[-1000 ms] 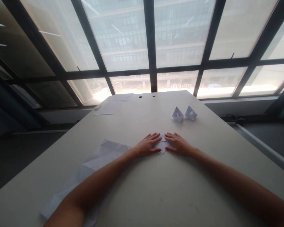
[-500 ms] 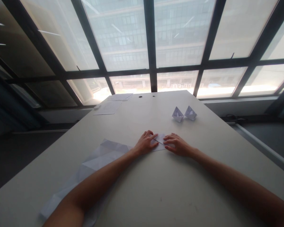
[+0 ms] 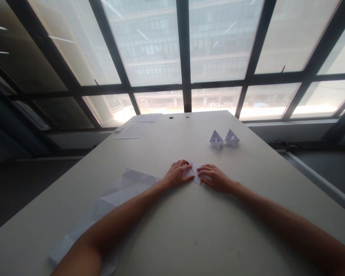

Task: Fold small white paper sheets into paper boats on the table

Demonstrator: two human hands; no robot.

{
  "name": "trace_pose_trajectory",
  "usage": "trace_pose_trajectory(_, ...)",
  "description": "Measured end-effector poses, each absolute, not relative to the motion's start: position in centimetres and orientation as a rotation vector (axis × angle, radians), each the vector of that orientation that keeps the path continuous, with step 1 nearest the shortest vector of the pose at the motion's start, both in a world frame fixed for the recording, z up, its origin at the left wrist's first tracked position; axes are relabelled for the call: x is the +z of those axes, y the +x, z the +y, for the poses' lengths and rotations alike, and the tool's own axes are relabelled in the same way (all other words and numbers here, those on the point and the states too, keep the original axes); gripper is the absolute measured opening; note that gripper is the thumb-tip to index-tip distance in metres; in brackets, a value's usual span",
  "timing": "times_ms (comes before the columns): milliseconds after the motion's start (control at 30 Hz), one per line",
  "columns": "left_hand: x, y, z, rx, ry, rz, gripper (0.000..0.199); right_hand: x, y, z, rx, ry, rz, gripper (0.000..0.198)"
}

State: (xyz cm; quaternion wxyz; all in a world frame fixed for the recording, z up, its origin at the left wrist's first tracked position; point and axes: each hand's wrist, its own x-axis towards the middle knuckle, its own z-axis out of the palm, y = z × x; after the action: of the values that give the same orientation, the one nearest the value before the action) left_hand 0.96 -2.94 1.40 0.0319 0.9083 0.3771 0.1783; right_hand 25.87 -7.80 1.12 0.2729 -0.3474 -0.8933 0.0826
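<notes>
A small folded piece of white paper (image 3: 195,173) lies on the table between my hands, with a slanting fold line across it. My left hand (image 3: 178,172) grips its left side, fingertips on top and thumb at the near edge. On the right side, my right hand (image 3: 215,177) holds the paper with bent fingers and thumb. Both hands cover parts of the paper, so its full outline is hidden. Beyond my right hand stand two folded paper boats, one on the left (image 3: 216,140) and one on the right (image 3: 232,138).
Creased white paper sheets (image 3: 123,188) lie under and beside my left forearm. More flat sheets (image 3: 129,132) rest at the table's far left. The white table (image 3: 172,237) reaches toward large dark-framed windows (image 3: 184,57).
The folded paper's near edge has changed from nearly level to slanted, and its visible outline is narrower. Both hands have stayed on it with slight finger shifts.
</notes>
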Motion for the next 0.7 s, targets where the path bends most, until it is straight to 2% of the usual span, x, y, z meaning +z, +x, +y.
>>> trace_pose_trajectory(100, 1.2, 0.9, -2.7, 0.521, 2.799, 1.104, 0.052, 0.8, 25.9, -7.6, 0.185, -0.930, -2.378, 0.019)
trace_pose_trajectory(433, 0.9, 0.9, -2.5, 0.612, 2.810, 0.965, 0.028, 1.0, 26.1, -7.9, 0.187, -0.864, -2.376, 0.021)
trace_pose_trajectory(700, 1.5, 0.7, -2.7, 0.383, 2.817, 0.611, 0.044, -0.2, 26.3, -6.7, 0.184, -0.932, -2.192, 0.021)
